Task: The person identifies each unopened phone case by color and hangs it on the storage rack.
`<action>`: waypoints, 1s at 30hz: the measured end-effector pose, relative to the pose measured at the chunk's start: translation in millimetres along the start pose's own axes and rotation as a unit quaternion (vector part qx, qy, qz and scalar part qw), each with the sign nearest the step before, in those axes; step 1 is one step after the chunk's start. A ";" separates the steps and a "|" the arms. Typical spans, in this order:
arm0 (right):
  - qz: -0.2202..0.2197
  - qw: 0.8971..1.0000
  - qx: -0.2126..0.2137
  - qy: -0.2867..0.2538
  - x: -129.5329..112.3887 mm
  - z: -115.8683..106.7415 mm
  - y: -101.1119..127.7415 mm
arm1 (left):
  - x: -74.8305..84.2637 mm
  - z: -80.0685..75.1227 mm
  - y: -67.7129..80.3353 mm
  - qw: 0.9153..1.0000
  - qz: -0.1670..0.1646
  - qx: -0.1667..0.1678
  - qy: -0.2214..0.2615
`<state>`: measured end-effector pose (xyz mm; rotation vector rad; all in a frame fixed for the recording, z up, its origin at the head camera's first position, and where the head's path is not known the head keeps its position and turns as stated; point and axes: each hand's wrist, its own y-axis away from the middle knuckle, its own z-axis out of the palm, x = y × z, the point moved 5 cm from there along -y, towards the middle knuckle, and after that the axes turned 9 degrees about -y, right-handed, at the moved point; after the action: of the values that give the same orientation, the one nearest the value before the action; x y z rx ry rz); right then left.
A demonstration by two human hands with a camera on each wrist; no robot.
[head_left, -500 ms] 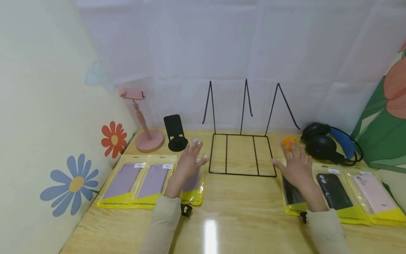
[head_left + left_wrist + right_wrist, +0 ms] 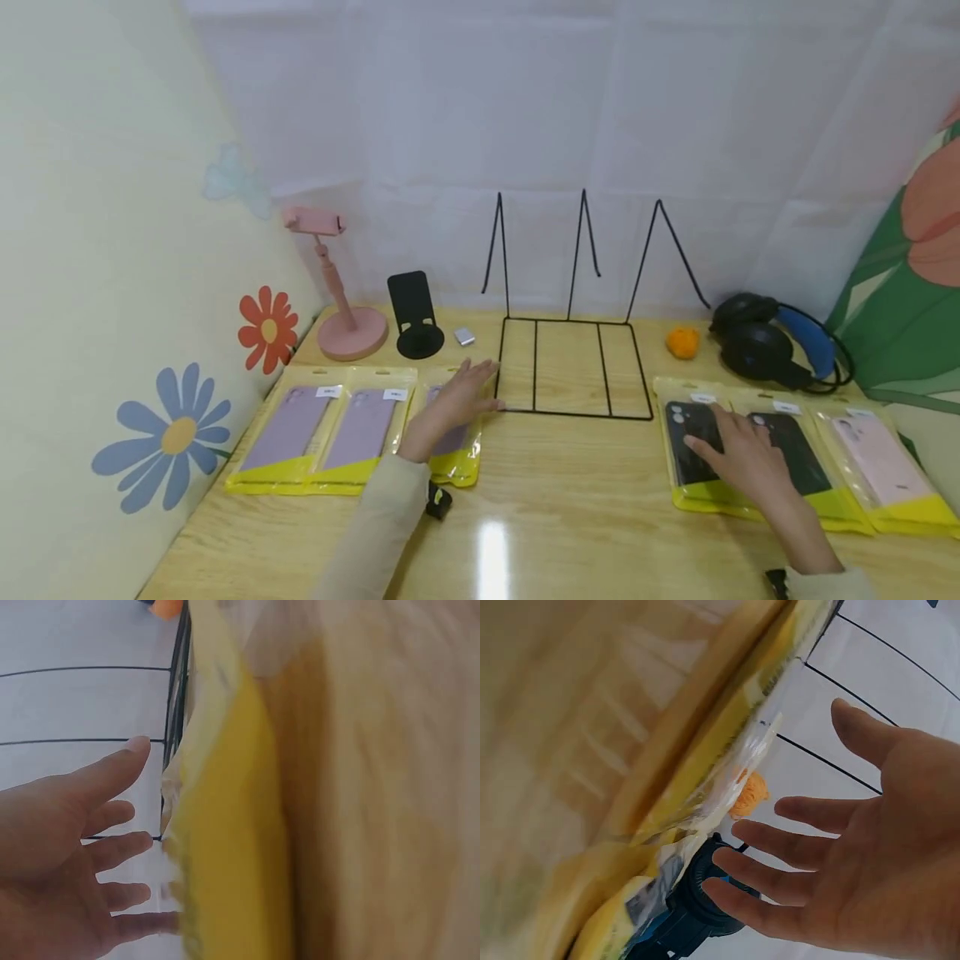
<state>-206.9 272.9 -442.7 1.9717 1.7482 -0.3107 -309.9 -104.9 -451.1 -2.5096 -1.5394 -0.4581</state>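
My left hand hovers with spread fingers over the third lilac phone case package, its fingertips close to the left side of the black wire rack. The left wrist view has that hand holding nothing beside the yellow edge of a package. On the right, my other hand is over two packaged black phone cases, the nearer-to-center one and its neighbor. Its fingers look loosely extended in the right wrist view, where the hand holds nothing.
Two more lilac case packages lie at the left, a pink case package at far right. Behind stand a pink phone stand, a black phone stand, a small silvery-white object, an orange ball-like item and black-blue headphones.
My right hand has moved right and toward me, from near the orange item to over the black case packages. The left hand has lowered and shifted slightly right, uncovering the small silvery-white object.
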 end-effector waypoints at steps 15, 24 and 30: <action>0.070 0.992 -0.056 0.088 8.5 17.6 -5.1 | 2.3 11.7 -2.3 0.997 -0.043 -0.031 -0.047; 0.065 0.995 -0.051 0.061 3.8 14.4 -4.9 | 4.5 13.4 -3.5 0.997 -0.043 -0.047 -0.051; 0.030 0.999 -0.023 -0.011 6.8 7.9 -8.0 | 3.3 12.2 -5.2 0.996 -0.048 -0.050 -0.050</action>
<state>-212.5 275.5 -454.3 1.9766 1.6643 -0.2690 -311.0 -96.1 -461.6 -2.5781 -1.7195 -0.4406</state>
